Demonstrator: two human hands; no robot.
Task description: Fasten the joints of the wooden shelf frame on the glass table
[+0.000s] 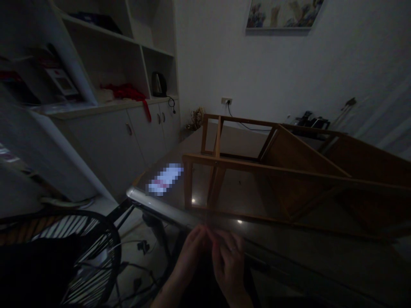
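Note:
My left hand (pixel 194 244) and my right hand (pixel 229 256) meet at the near edge of the table (pixel 160 204), fingertips drawn together. Both look closed in a pinch. A faint reddish tint shows between the fingers, but whatever they hold is too small and dark to make out. Just beyond them, a brown wooden shelf frame (pixel 237 161) lies on its side across the glossy tabletop, reaching off to the right. Neither hand touches the frame. To its left, a bright, blurred-out flat rectangle (pixel 165 179) lies on the table.
A round black slatted chair (pixel 111 239) stands at lower left, with cables on the floor beside it. White cabinets (pixel 109 137) line the left wall, holding a kettle (pixel 159 84) and red cloth (pixel 125 91). Dark items (pixel 310 121) sit behind the frame.

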